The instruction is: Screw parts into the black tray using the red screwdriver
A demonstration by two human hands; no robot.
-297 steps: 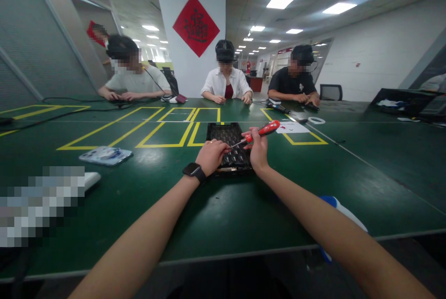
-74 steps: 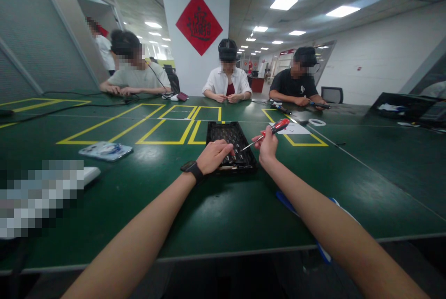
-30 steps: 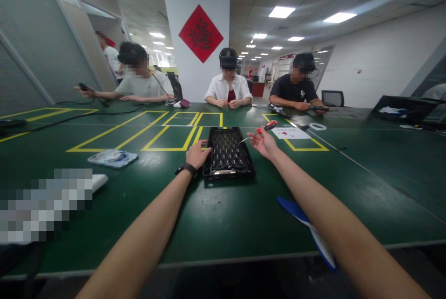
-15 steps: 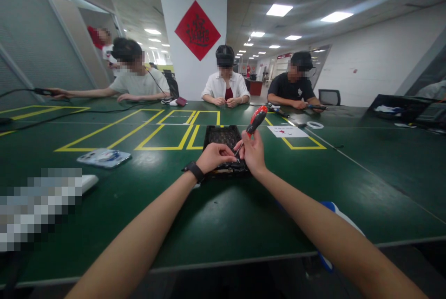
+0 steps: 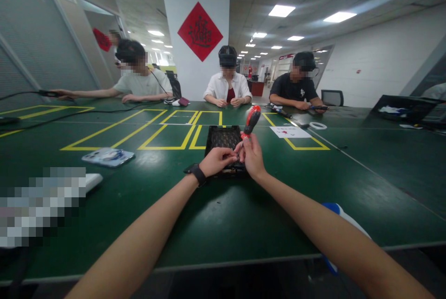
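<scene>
A screwdriver [image 5: 252, 121] with a red and black handle leans up from my right hand [image 5: 253, 156], whose fingers close round its lower part. Its thin shaft slants down toward the fingertips of my left hand [image 5: 219, 160]. Those left fingers are pinched together by the shaft's lower end, and whatever sits between them is too small to make out. Beneath both hands lies a black box-like case [image 5: 225, 137] with a dark, patterned inside. My hands cover much of its near part. A dark band [image 5: 197, 174] circles my left wrist.
Yellow tape outlines mark the green table [image 5: 216, 224]. A phone [image 5: 108, 156] lies to the left, a printed paper [image 5: 291, 132] and a white ring [image 5: 318, 125] to the right. A blue and white object [image 5: 343, 217] is partly behind my right forearm. Several people sit across the table.
The screwdriver's handle has tipped left and stands more upright. My hands stay together over the black case. The whole view has shifted slightly.
</scene>
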